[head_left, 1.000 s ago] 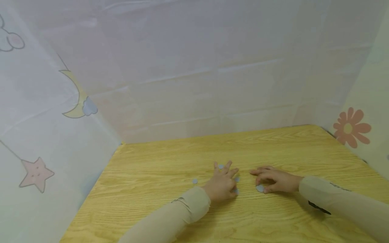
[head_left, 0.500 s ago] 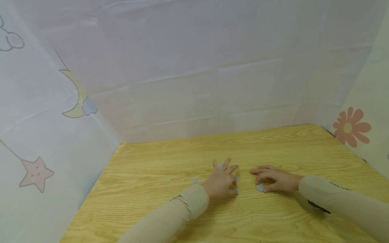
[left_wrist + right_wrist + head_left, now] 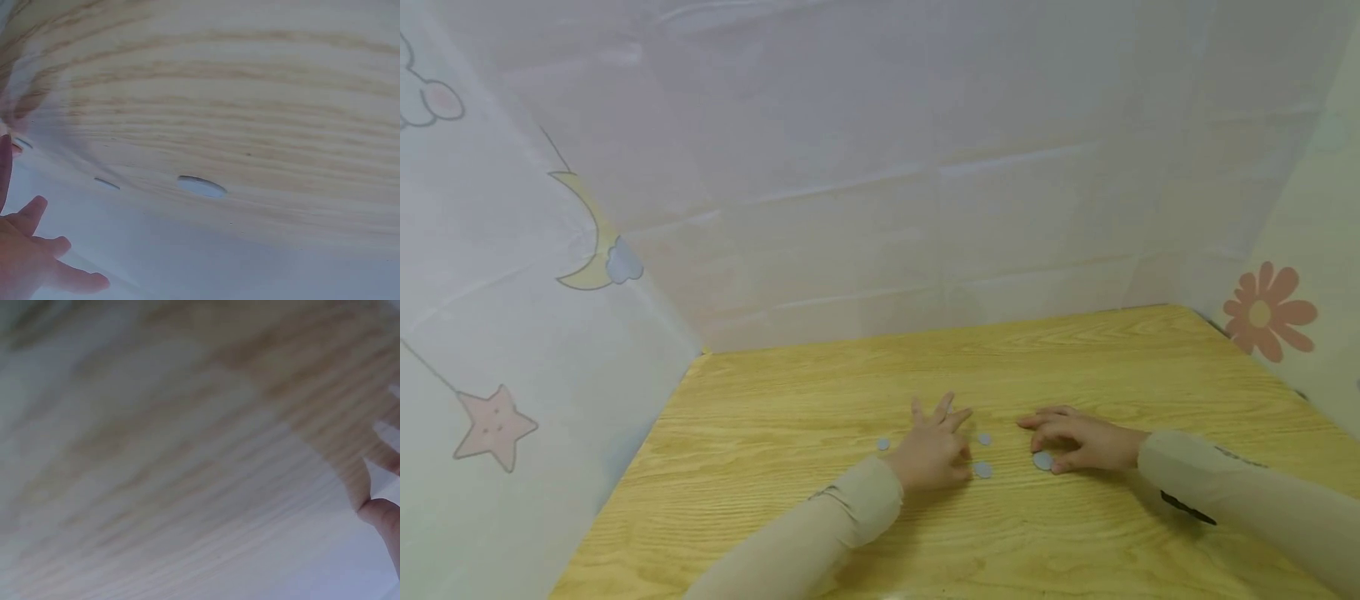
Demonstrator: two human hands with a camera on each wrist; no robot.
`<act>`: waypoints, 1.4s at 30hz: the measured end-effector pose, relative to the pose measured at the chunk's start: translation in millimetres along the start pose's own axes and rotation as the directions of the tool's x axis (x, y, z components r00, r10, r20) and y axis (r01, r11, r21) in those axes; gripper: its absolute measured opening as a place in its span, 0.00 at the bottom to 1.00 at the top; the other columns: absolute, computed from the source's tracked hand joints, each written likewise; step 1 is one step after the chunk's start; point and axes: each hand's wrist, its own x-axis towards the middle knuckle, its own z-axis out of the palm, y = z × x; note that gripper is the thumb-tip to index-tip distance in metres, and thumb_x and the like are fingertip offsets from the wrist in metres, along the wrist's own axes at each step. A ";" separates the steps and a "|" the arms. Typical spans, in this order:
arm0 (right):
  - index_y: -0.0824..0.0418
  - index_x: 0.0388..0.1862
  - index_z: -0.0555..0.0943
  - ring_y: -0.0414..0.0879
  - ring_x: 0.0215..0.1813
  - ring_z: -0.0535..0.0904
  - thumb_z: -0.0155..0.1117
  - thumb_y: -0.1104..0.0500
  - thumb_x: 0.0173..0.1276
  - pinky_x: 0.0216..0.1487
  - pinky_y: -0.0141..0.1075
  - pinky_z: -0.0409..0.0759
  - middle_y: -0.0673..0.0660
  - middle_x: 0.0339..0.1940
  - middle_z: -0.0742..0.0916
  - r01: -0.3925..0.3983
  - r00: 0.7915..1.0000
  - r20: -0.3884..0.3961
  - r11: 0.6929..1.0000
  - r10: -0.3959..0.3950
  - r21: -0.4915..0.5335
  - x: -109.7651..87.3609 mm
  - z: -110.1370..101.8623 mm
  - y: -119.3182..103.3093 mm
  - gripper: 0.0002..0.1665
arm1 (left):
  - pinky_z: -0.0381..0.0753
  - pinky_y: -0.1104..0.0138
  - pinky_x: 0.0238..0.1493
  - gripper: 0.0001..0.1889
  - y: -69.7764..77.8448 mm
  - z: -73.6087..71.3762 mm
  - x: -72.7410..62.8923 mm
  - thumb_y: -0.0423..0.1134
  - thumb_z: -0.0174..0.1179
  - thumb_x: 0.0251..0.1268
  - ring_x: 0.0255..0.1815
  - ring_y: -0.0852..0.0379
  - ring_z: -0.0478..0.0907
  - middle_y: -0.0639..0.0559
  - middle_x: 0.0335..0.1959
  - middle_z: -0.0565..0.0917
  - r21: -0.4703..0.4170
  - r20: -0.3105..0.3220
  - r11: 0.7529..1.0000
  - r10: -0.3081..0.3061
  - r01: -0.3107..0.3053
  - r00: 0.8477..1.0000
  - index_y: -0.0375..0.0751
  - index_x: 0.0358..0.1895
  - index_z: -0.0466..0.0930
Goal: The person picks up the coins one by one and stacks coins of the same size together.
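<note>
Several flat grey discs lie on the wooden table in the head view. My left hand [image 3: 931,452] is over the table with its upper fingers spread, just left of a larger grey disc [image 3: 982,470]. Beyond that one lies a smaller disc [image 3: 985,439]; another small disc [image 3: 883,444] is left of the hand. A further disc shows partly behind the left fingers. My right hand [image 3: 1086,442] holds the edges of a larger disc [image 3: 1042,461] between thumb and index finger. In the left wrist view, a disc [image 3: 203,186] lies apart from the spread left fingers.
The wood-grain table [image 3: 775,400] meets a pale cloth wall [image 3: 880,208] along its back edge. Printed cloth with a moon, a star and a flower hangs at both sides. The right wrist view is blurred and shows mostly table surface.
My left hand has moved left, off the larger disc it partly covered, so that disc and the smaller one beyond it now show whole. The right hand stays where it was.
</note>
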 end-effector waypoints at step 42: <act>0.53 0.50 0.86 0.79 0.71 0.36 0.71 0.46 0.57 0.51 0.82 0.30 0.69 0.75 0.59 -0.106 0.988 -0.118 0.994 0.104 -0.014 40.7 28.1 -38.8 0.23 | 0.50 0.28 0.62 0.13 -28.5 1.4 -11.6 0.50 0.66 0.62 0.76 0.36 0.47 0.42 0.71 0.65 -0.231 -0.018 0.933 -0.288 0.276 0.957 0.47 0.44 0.86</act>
